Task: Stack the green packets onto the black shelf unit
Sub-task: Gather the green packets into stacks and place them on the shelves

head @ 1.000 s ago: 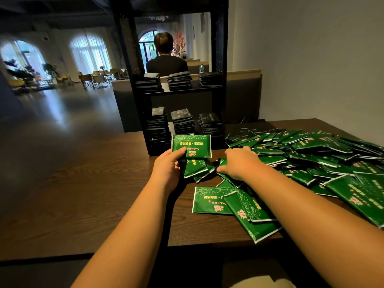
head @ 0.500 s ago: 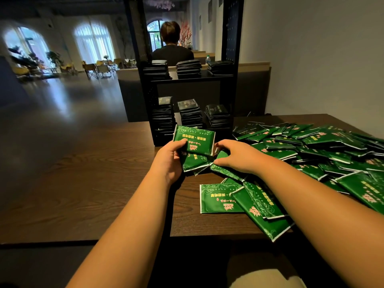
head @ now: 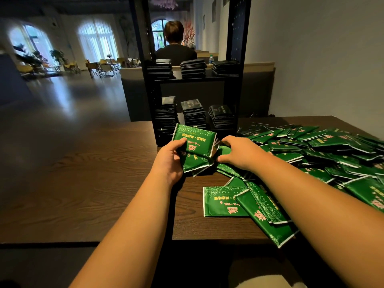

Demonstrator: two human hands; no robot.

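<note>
Lying nearest, at the near edge of the dark table [head: 104, 183], a few overlapped loose packets [head: 224, 202] are seen; just beyond, a held bunch [head: 195, 142] of green packets is gripped by the left hand [head: 168, 161], thumb on top, fingers curled beneath; to its right, a single packet [head: 224, 150] is pinched between the curled fingers and thumb of the right hand [head: 243, 152]; a broad pile [head: 322, 148] is spread across the table's right; farther back, the black shelf unit [head: 239, 59] is stood on the table, with three lower stacks [head: 194, 113] and three upper stacks [head: 193, 68] held on its shelves; beyond, a seated person [head: 175, 50] is seen from behind.
</note>
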